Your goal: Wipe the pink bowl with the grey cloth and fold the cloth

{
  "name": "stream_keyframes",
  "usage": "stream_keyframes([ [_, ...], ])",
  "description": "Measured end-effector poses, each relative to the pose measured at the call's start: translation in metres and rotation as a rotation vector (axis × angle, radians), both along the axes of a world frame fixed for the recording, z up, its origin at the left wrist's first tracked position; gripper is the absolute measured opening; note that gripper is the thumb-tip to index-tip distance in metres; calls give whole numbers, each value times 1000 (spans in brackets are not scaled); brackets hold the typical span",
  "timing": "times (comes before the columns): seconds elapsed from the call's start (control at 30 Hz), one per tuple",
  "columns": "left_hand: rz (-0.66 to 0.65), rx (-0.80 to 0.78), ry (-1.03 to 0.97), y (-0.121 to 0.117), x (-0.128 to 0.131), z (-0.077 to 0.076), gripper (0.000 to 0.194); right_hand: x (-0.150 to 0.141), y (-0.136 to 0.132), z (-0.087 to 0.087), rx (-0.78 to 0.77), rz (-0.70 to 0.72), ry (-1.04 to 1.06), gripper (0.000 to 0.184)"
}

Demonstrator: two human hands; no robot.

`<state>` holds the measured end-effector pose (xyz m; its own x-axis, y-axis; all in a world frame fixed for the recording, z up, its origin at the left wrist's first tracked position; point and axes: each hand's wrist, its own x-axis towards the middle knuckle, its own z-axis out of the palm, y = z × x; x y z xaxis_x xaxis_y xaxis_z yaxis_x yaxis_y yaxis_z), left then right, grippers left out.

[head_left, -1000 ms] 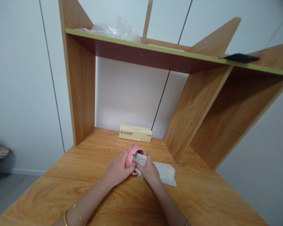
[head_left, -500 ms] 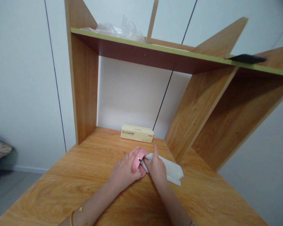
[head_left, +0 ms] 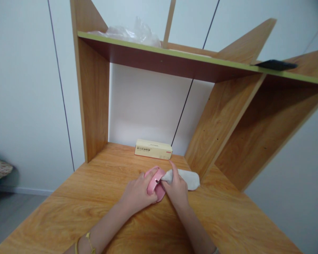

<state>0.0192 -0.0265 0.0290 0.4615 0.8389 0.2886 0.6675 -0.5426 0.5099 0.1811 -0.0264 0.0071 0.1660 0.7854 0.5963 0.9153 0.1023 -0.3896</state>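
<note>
A small pink bowl point(head_left: 154, 181) lies tipped on its side on the wooden desk point(head_left: 95, 197), its opening facing right. My left hand point(head_left: 137, 193) is closed around the bowl's outer wall and rim. My right hand point(head_left: 176, 188) grips a white cloth point(head_left: 189, 179) and presses one end of it into the bowl's mouth. The rest of the cloth trails to the right on the desk. What is inside the bowl is hidden by the cloth and my fingers.
A long cream carton point(head_left: 153, 149) lies at the back of the desk. Wooden uprights point(head_left: 91, 102) carry a shelf point(head_left: 175, 54) with crumpled clear plastic point(head_left: 132, 33) and a dark flat object point(head_left: 275, 65). A slanted panel point(head_left: 222, 120) stands close on the right.
The cloth's loose end has drawn up and bunched behind my right hand, which has shifted slightly. My left hand still grips the tipped bowl.
</note>
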Motion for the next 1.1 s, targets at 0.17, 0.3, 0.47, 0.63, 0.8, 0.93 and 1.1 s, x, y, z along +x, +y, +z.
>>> stream_keyframes([
  [0.17,-69,86,25,-5,1,6,57,5,4,-7,-55,93,144,72],
  [0.3,7,53,-5,0,-1,2,61,7,7,-11,-60,201,248,66],
  [0.47,71,57,-230,7,-3,-8,76,2,10,-15,47,115,462,54],
  [0.63,-20,21,-429,4,4,-20,83,-8,17,-22,80,165,775,40],
  [0.8,-2,9,-470,6,4,-21,81,-10,21,-24,29,136,734,50],
  [0.93,61,-4,-277,6,0,-12,77,-2,11,-11,-34,-46,433,65],
  [1.1,53,9,-155,5,-2,-10,78,5,0,-1,-49,-94,111,66],
])
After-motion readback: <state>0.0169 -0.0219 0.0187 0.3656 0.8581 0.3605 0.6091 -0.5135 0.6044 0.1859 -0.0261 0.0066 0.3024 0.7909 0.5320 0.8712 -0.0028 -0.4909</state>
